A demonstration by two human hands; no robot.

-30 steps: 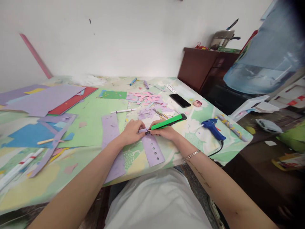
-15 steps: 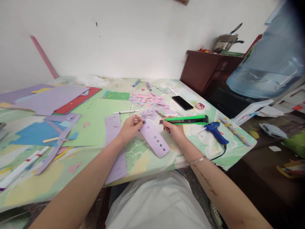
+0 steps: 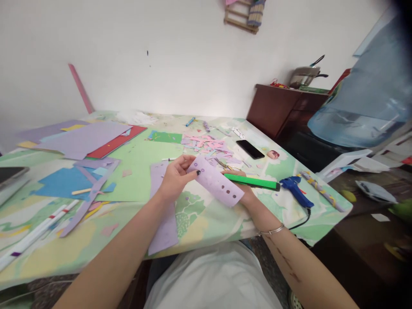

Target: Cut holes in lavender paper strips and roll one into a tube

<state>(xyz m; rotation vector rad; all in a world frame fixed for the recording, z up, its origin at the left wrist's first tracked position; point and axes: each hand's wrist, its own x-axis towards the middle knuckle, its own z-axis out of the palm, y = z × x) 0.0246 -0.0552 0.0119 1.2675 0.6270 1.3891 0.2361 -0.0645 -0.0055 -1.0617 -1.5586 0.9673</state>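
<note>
At frame centre, the left hand (image 3: 175,178) pinches the upper end of a punched lilac strip (image 3: 219,182), held above the table (image 3: 222,229) near its front edge. The right hand (image 3: 247,196), half hidden behind the strip, grips a green tool (image 3: 254,182); a blue glue gun (image 3: 296,191) lies just right.

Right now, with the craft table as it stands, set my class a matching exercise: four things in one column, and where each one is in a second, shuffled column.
Things
1. lilac strip with holes
2. green tool
3. blue glue gun
4. black phone

Places
A. lying on the table, cord running to its edge
B. pinched in the left hand, raised off the table
C. flat on the table, right of the pink scraps
D. gripped in the right hand

Pairs: 1-B, 2-D, 3-A, 4-C
</note>
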